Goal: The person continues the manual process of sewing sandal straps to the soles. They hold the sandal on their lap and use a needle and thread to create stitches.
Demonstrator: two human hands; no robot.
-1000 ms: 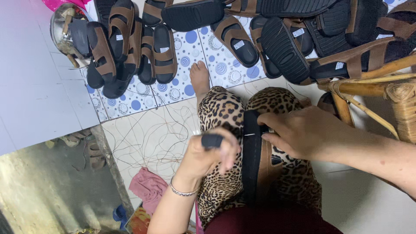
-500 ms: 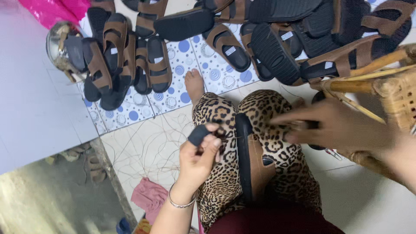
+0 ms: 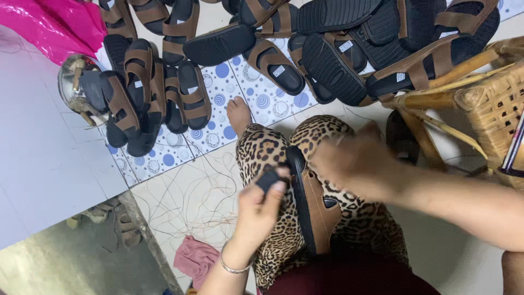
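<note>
I find the sandal (image 3: 315, 210) lying along my lap, sole edge up, its long axis running from the knee back toward my waist, tan upper facing right. My left hand (image 3: 261, 210) sits just left of that sandal, touching its black sole near the toe end; its grip is narrow, thumb and fingers pinched on a small black piece (image 3: 268, 177). My right hand (image 3: 357, 164) hovers over the right knee, just beside the sandal's front; it is blurred, and I cannot tell whether its grip is wide or closed, or holds anything. The left hand is the nearer to the sandal.

Surface: my leopard-print lap, no counter. Room: pale tiled floor (image 3: 49, 175) with loose threads (image 3: 191, 196), a pink rag (image 3: 197, 257), a dotted mat (image 3: 240, 87) heaped with brown-strapped sandals (image 3: 185, 93), a wicker stool (image 3: 486, 104) at right, well apart from the grip.
</note>
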